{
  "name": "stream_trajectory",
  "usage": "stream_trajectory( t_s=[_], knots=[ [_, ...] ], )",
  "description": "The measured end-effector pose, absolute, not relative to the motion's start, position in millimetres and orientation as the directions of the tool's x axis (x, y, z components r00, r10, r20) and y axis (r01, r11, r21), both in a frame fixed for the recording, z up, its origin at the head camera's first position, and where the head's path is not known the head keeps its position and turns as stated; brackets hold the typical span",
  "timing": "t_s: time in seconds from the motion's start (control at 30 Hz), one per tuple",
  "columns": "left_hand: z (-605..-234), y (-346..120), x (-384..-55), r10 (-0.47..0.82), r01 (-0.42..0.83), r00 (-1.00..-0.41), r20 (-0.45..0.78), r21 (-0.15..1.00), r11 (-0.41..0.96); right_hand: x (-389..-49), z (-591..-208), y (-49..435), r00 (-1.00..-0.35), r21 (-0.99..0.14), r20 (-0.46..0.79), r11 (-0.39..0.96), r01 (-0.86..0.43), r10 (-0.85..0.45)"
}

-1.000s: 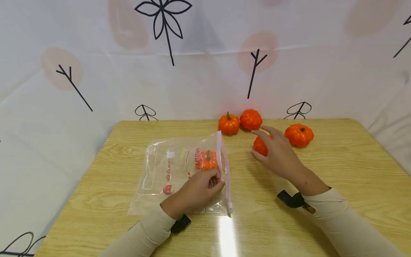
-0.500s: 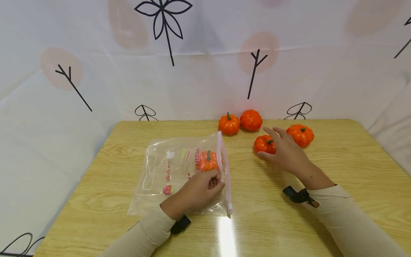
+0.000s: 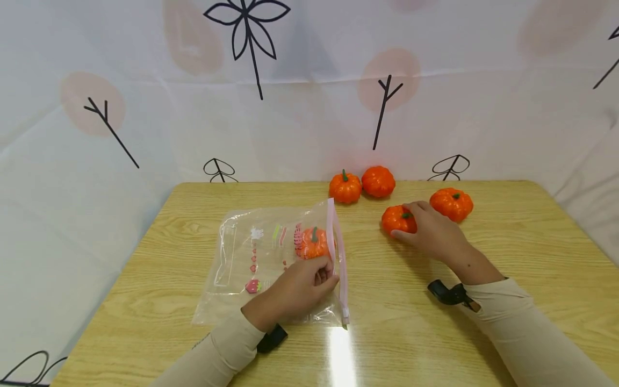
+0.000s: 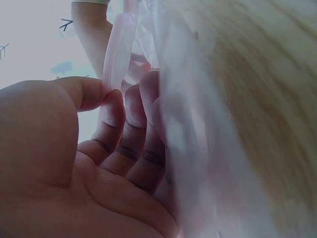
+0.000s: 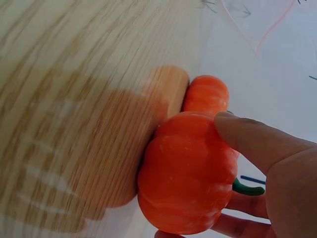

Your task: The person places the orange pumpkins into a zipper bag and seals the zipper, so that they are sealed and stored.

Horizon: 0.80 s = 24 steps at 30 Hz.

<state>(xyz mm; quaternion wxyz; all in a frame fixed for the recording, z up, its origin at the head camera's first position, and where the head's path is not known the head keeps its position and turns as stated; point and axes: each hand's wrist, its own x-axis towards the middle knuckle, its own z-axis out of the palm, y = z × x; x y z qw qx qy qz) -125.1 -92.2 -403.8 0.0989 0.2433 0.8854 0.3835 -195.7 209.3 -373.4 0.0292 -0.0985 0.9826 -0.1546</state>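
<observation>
My left hand (image 3: 300, 287) pinches the pink zip edge of a clear zip bag (image 3: 232, 301) between thumb and fingers; the left wrist view shows the pink strip (image 4: 119, 49) in that pinch. Inside the bag near its mouth lies an orange toy pumpkin (image 3: 314, 243) with a green stem. My right hand (image 3: 435, 234) grips another toy pumpkin (image 3: 394, 220) on the table, thumb on the near side and fingers on the far side. The right wrist view shows this pumpkin (image 5: 185, 173) close up, with the thumb (image 5: 247, 136) against it and the other fingers partly hidden behind.
Two more pumpkins, one with its stem showing (image 3: 345, 187) and one without (image 3: 378, 181), sit side by side at the table's back edge. Another pumpkin (image 3: 451, 204) lies beyond my right hand. Behind the wooden table (image 3: 159, 279) hangs a patterned white cloth (image 3: 309, 123).
My right hand drew back a little to the right, uncovering the pumpkin, then its fingers came down and closed around it. The left hand and the bag stay in place.
</observation>
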Motion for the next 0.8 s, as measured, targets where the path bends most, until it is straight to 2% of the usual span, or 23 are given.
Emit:
stream_trajectory(
  t_s=[0.8],
  knots=[
    [-409.0, -93.6, -126.3, 0.517, 0.361, -0.856, 0.017, 0.736, 0.573, -185.5, -382.9, 191.9, -0.948, -0.217, 0.063, 0.923, -0.317, -0.311]
  ],
)
